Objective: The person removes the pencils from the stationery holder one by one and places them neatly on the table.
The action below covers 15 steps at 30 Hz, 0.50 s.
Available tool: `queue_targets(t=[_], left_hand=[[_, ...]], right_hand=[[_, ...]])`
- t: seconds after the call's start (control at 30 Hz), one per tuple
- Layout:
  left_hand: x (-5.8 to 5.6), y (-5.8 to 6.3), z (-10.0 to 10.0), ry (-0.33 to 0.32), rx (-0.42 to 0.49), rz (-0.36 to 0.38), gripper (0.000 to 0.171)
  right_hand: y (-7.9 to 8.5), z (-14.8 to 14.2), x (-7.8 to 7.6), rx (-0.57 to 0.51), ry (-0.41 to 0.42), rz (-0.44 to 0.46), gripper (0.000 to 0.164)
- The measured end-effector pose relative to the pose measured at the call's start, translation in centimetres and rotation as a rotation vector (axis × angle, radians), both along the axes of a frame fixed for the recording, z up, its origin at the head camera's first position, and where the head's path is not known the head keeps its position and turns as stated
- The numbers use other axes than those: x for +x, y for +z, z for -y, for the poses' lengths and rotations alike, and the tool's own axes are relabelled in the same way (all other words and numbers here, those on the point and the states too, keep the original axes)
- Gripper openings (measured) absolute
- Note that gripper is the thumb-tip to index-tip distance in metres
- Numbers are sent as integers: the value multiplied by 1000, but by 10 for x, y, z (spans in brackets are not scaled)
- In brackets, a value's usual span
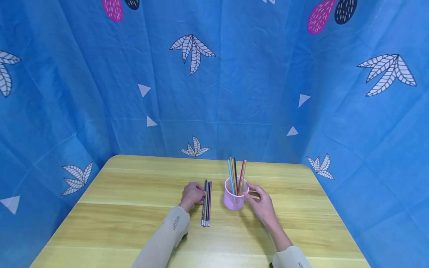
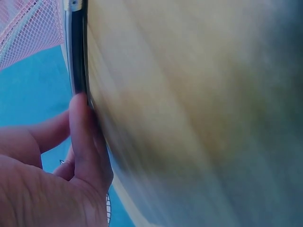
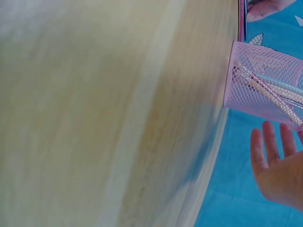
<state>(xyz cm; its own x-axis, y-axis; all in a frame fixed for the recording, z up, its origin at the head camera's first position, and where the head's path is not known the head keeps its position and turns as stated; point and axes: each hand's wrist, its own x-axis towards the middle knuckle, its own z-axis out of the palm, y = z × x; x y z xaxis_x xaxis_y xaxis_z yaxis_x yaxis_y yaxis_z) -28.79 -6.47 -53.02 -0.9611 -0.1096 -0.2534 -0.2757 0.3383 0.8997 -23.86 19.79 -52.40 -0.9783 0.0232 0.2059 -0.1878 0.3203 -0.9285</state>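
Several pencils [image 1: 206, 204] lie side by side on the table, their metal-banded ends toward the near edge. My left hand [image 1: 193, 194] is at their left side, its fingertips against the leftmost pencil. In the left wrist view, the fingers [image 2: 85, 146] overlap a dark pencil [image 2: 78, 52]. To the right stands a pink mesh pencil cup [image 1: 233, 202] with several coloured pencils [image 1: 237, 178] leaning in it. My right hand [image 1: 261, 204] is at its right side, thumb and a finger right at the rim. The other fingers [image 3: 272, 144] are spread and extended in the right wrist view.
The wooden table [image 1: 134, 186] has rounded far corners. A blue patterned curtain [image 1: 234, 93] hangs behind it and along both sides. The cup stands a short distance right of the row of pencils.
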Motion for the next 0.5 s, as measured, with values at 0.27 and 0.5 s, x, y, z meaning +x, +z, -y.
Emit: queue_targets(t=[0.27, 0.5], left_hand=[[-1, -2, -2, 2, -44, -16, 7], [-1, -4, -2, 2, -62, -29, 8]], right_hand=[[-1, -1, 1, -8, 9, -20, 46], [1, 0, 0, -9, 8, -5, 44]])
